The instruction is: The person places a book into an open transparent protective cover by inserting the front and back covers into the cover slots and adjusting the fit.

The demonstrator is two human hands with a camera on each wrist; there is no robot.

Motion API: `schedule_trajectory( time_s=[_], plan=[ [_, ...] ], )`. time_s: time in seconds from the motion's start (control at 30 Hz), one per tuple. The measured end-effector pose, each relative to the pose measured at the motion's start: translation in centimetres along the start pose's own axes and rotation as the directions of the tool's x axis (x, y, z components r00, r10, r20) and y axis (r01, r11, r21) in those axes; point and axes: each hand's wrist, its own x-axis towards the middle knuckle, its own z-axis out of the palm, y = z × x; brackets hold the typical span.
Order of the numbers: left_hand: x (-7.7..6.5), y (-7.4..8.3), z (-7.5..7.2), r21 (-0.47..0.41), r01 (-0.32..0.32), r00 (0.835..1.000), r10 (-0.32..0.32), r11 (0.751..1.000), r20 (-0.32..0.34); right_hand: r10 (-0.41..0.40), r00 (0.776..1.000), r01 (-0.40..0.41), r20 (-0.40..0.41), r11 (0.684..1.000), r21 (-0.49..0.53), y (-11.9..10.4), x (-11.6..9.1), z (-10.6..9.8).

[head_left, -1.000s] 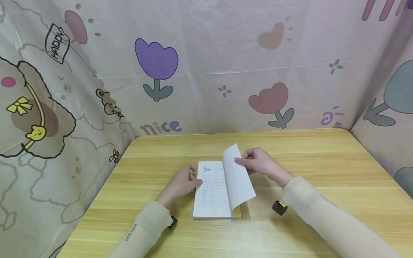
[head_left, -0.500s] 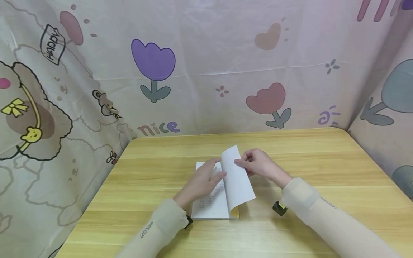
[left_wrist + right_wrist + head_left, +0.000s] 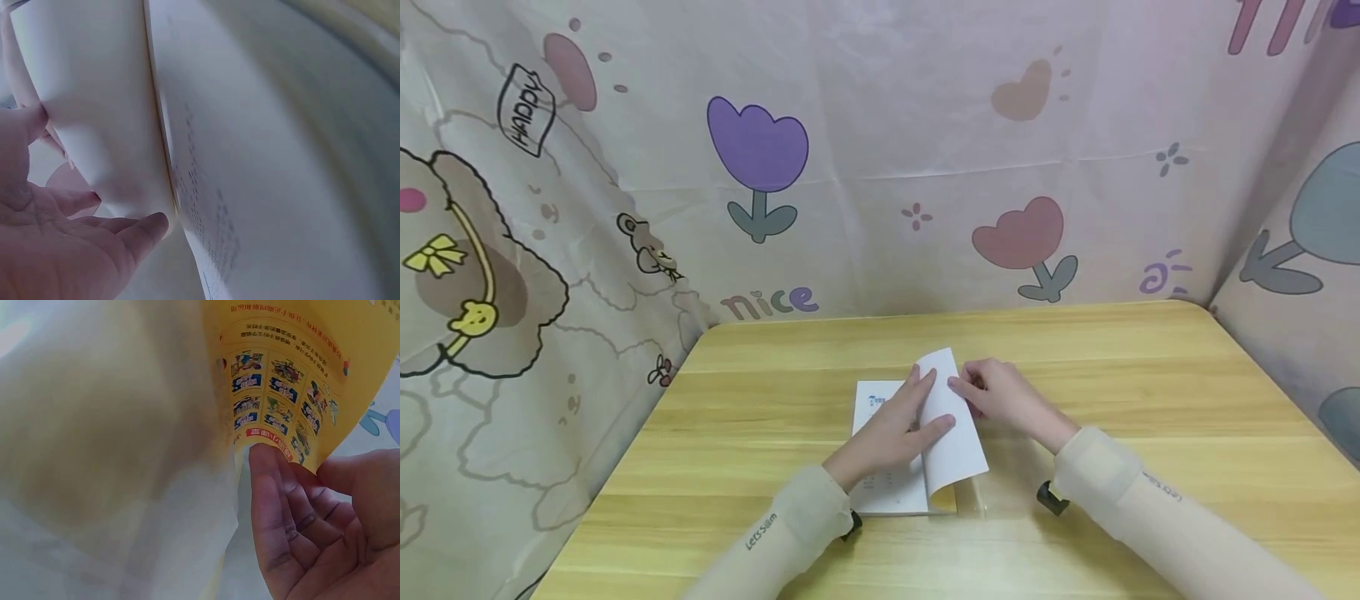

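A book [image 3: 898, 497] lies on the table with a printed page facing up. Its right-hand cover [image 3: 953, 458] stands raised and curved, plain white inside; the right wrist view shows yellow printed artwork on the outer side [image 3: 359, 369]. My right hand [image 3: 1003, 396] pinches this cover's outer edge between thumb and fingers. My left hand [image 3: 891, 433] reaches across the page, its spread fingers resting on the white inner side near the fold. Clear plastic film [image 3: 976, 500] shows at the book's lower right, and hangs beside the cover as a hazy sheet [image 3: 94, 444] in the right wrist view.
The book is on a wood-grain table [image 3: 760, 400]. Behind and beside the table hangs a printed fabric backdrop [image 3: 865, 108]. A dark wrist camera [image 3: 1051, 498] sits under the right sleeve.
My left hand has moved right from the book's left edge, across the page and onto the raised cover. My right hand keeps its pinch on the cover's edge, with little movement.
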Motion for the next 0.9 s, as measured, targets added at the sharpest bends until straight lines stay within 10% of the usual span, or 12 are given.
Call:
schedule_trajectory(
  time_s=[0.47, 0.9],
  plan=[
    [0.1, -0.3, 0.0, 0.042, 0.03, 0.999, -0.032, 0.999, 0.038, -0.007, 0.999, 0.001, -0.037, 0.99, -0.141, 1.1, -1.5, -0.3],
    [0.1, -0.2, 0.4, 0.081, 0.026, 0.998, -0.03, 0.996, 0.047, 0.001, 0.999, -0.016, -0.034, 0.893, -0.45, 3.1, -6.1, -0.1]
  ],
)
